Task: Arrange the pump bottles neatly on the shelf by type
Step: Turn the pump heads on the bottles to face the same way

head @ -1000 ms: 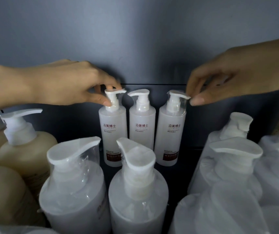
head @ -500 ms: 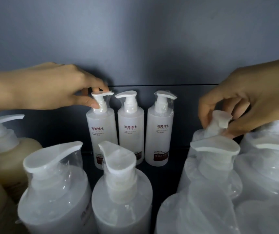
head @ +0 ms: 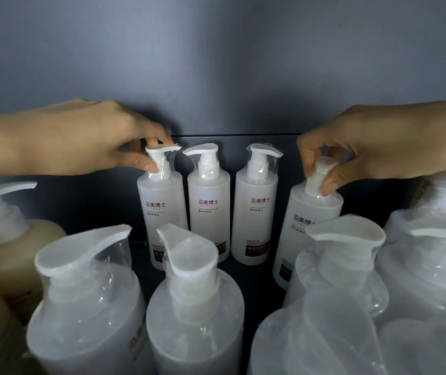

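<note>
Three slim white conditioner pump bottles stand in a row against the shelf's back wall. My left hand (head: 86, 139) pinches the pump head of the leftmost slim bottle (head: 162, 209). The middle slim bottle (head: 209, 207) and the right slim bottle (head: 255, 209) stand untouched. A fourth slim bottle (head: 308, 226) sits to the right of the row, tilted slightly and closer to me. My right hand (head: 365, 147) grips its pump head from above, fingers curled round it.
Large white plastic-wrapped pump bottles fill the front: one (head: 86, 307) at left-centre, one (head: 195, 307) in the middle, several (head: 351, 280) at right. Beige pump bottles (head: 8, 239) stand at the far left. The dark shelf back wall (head: 230, 77) rises behind.
My right hand left the third slim bottle's pump, dropped to the right cluster and drew out a fourth slim bottle by its pump. My left hand kept its pinch on the leftmost bottle.
</note>
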